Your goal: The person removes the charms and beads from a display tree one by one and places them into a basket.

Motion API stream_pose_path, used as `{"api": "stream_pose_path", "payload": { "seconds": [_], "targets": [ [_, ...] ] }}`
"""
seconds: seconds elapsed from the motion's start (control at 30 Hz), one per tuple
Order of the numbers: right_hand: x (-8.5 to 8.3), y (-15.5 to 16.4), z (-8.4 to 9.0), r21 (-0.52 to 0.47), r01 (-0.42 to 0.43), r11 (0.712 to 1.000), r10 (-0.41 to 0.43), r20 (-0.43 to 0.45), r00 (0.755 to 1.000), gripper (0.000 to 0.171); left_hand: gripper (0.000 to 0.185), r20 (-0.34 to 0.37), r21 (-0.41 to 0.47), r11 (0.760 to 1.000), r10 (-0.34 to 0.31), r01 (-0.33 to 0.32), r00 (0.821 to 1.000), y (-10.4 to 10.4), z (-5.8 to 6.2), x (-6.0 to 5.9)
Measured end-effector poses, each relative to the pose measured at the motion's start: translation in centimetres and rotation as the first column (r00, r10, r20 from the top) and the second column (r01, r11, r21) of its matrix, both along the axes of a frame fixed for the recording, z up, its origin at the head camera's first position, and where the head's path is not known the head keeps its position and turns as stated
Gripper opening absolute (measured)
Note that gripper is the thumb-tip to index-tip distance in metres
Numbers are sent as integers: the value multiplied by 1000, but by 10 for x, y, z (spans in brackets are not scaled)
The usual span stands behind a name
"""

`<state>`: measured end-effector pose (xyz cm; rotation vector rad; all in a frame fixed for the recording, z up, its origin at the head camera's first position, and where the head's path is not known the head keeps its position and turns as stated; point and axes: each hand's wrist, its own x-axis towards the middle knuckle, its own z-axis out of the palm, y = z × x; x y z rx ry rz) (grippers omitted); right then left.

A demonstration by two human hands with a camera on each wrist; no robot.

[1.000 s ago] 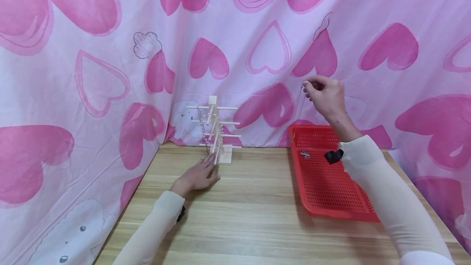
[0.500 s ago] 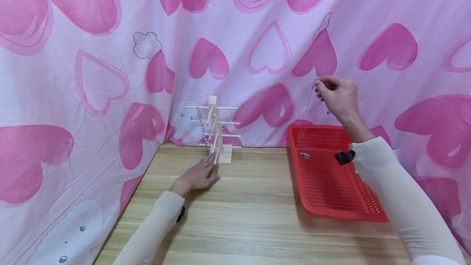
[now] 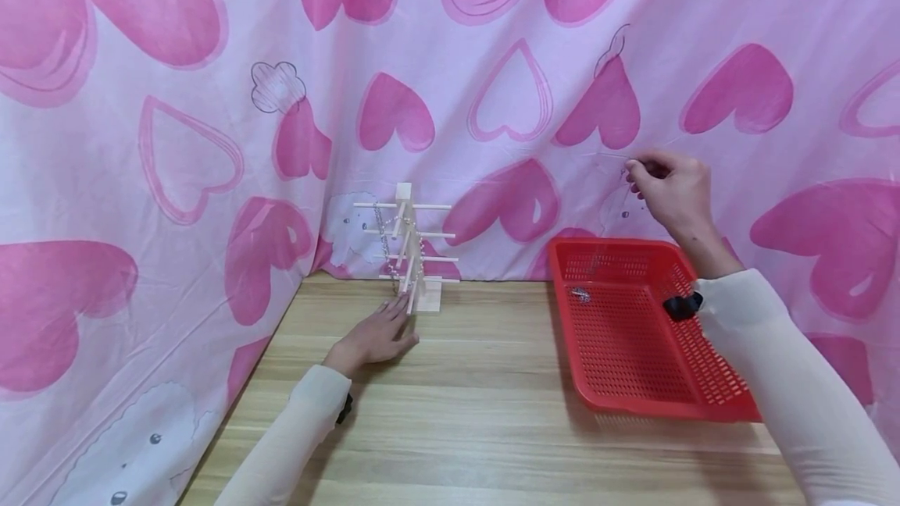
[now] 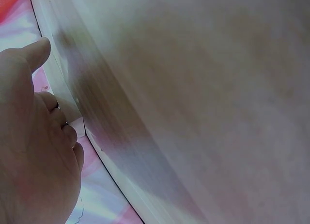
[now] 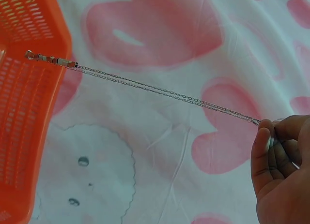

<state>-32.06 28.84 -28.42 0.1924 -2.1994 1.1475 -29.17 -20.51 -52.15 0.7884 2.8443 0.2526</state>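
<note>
Right hand [image 3: 673, 192] pinched the thin chain [image 5: 164, 92] at its top end; the chain hung below the grip over the red basket [image 3: 710, 409]. Left hand [image 3: 376, 336] lay relaxed, holding nothing, against the wooden stand [image 3: 413, 256]. Risk: the swinging chain could snag the basket mesh or slip from such a light pinch.

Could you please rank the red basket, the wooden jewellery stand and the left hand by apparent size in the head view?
1. red basket
2. wooden jewellery stand and left hand: they look alike, so no ranking.
</note>
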Motion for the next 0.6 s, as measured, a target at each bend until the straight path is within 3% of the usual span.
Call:
{"api": "stream_pose_path", "payload": {
  "seconds": [0.3,0.6],
  "targets": [
    [3,21,-6,6,43,999,-43,10,999,27,80,-19,28,1000,-12,12,1000,0,2,2],
    [2,40,-17,78,74,994,-75,5,997,27,81,-18,23,1000,-12,12,1000,1,3,2]
  ]
}}
